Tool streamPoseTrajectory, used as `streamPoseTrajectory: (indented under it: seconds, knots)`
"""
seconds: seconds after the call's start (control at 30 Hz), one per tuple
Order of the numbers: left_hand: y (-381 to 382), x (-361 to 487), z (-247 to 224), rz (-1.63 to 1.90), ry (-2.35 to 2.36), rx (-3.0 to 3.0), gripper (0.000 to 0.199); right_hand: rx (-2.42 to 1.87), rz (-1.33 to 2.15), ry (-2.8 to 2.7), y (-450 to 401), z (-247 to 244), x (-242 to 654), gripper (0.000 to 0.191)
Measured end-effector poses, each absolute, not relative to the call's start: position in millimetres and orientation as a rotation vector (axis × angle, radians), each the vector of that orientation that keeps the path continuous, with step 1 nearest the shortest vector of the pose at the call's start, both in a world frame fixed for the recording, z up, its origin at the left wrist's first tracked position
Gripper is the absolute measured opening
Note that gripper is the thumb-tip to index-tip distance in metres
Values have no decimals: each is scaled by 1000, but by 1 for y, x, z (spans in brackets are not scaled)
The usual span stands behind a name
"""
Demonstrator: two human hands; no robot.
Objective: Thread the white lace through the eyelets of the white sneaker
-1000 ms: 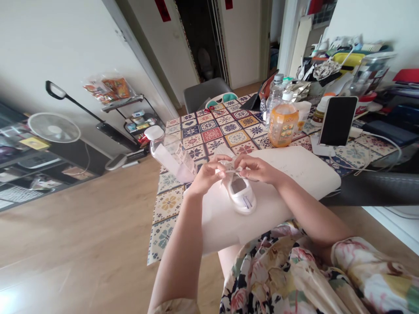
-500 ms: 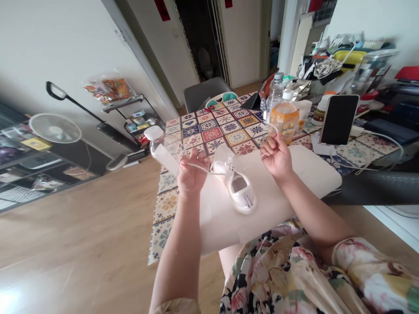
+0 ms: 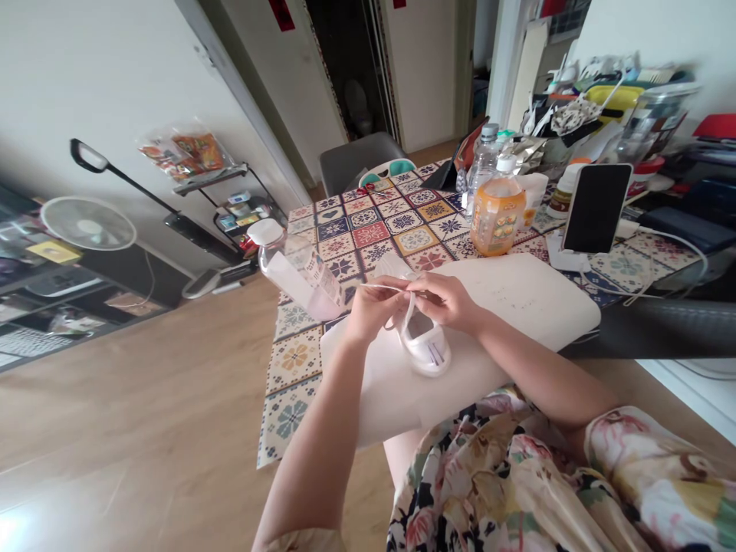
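Observation:
A small white shoe (image 3: 430,353) lies on a white mat (image 3: 517,299), its heel toward me and its opening facing up. Over its tongue my two hands meet. My left hand (image 3: 376,307) is closed in a pinch on a white shoelace (image 3: 410,310). From the other side my right hand (image 3: 442,299) also pinches the lace, fingertips against those of the left. Part of the lace loops down between the hands toward the shoe's opening. The hands cover most of the front of the shoe and the lace holes.
Left of the mat stands a clear bottle with a white cap (image 3: 304,272). Beyond the mat are an orange-labelled bottle (image 3: 499,215) and a clear plastic bottle (image 3: 484,165). A phone (image 3: 596,207) stands upright at the right, with a white cable beside it. Red scissors (image 3: 371,188) lie farther back.
Both hands, apart on either side of the shoe before, have come together above it with the lace between their fingertips. The shoe has stayed in place.

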State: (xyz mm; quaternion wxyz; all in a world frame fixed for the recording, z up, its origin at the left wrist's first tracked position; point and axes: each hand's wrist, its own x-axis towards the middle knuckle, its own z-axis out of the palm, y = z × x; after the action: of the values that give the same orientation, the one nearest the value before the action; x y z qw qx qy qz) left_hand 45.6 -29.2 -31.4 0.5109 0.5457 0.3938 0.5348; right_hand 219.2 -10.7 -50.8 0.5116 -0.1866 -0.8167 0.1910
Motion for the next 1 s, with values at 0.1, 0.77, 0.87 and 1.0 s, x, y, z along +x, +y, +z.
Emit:
streamPoseTrajectory:
  seconds: [0.1,0.77,0.87,1.0]
  knots:
    - [-32,49,-30,1325,1009,1308,37,-467,475,-1965,-12,-49,221,15]
    - [-35,45,-33,1375,1012,1530,19,-536,702,-1875,-13,-46,219,9]
    - [-34,44,-32,1399,1002,1540,18,-503,692,-1883,-10,-47,218,4]
    - [-32,44,-32,1403,1014,1468,19,-559,693,-1851,-8,-52,216,3]
